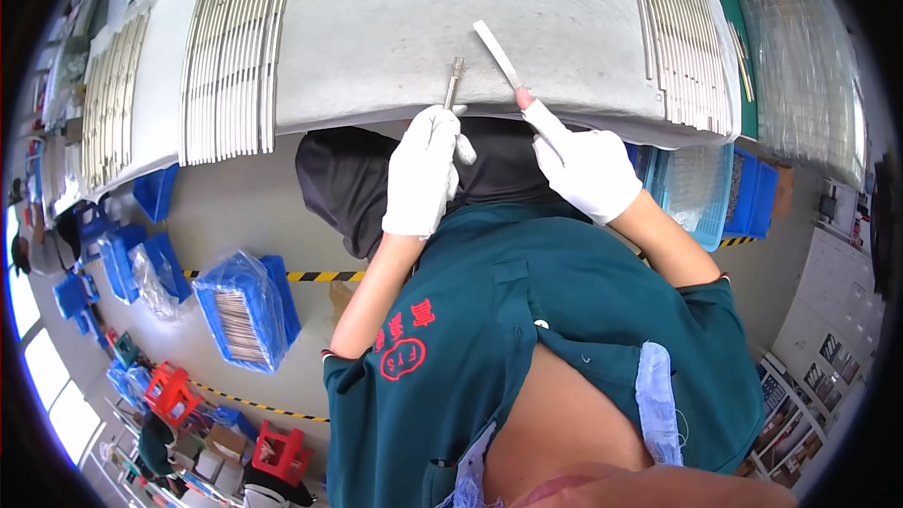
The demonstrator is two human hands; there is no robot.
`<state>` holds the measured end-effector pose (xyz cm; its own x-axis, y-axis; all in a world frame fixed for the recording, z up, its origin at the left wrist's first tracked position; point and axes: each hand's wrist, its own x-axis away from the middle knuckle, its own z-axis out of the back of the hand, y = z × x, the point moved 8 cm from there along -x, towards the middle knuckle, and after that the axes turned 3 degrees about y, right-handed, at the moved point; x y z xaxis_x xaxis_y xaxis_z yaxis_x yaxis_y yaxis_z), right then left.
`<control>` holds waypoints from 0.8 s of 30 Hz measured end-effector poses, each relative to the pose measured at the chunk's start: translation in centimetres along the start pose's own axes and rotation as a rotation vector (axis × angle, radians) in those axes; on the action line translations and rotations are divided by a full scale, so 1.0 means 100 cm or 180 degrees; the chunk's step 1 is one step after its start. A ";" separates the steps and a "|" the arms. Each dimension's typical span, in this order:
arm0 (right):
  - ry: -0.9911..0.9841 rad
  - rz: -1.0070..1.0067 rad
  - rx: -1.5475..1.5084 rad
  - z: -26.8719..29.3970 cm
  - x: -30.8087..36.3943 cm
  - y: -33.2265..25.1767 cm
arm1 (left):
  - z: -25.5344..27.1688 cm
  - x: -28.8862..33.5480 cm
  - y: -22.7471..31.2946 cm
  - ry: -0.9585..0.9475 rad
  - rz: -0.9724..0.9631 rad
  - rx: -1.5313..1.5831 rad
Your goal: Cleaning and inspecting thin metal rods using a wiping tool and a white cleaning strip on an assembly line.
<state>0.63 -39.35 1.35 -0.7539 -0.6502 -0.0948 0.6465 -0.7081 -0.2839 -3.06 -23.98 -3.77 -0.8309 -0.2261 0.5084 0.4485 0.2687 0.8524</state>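
Both my hands wear white gloves. My left hand (425, 165) is shut on a thin metal rod (453, 83) that points up onto the grey padded table (395, 28). My right hand (581, 165) pinches a flat white strip (497, 54) between finger and thumb; the strip angles up and to the left over the table. The two pieces lie a short way apart, not touching.
Rows of pale strips (230, 56) lie side by side at the table's left, with more strips (679, 38) at its right. Blue crates (246, 309) stand on the floor to the left, another blue crate (701, 190) to the right. Red stools (172, 393) sit at the lower left.
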 end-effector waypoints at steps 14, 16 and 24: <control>0.0065 0.0410 -0.0005 -0.001 -0.021 -0.025 | 0.000 0.004 -0.006 0.0334 -0.0021 0.0175; -0.0267 0.0504 0.0102 -0.007 -0.011 -0.023 | -0.001 0.003 -0.009 0.0325 0.0032 0.0272; -0.0223 0.0485 0.0015 -0.007 -0.022 -0.026 | -0.001 0.002 -0.007 0.0400 -0.0114 0.0172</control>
<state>0.54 -35.89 1.60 -0.6372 -0.7676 -0.0697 0.7533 -0.6011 -0.2668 -3.49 -24.33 -4.20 -0.7967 -0.3511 0.4920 0.3980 0.3078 0.8642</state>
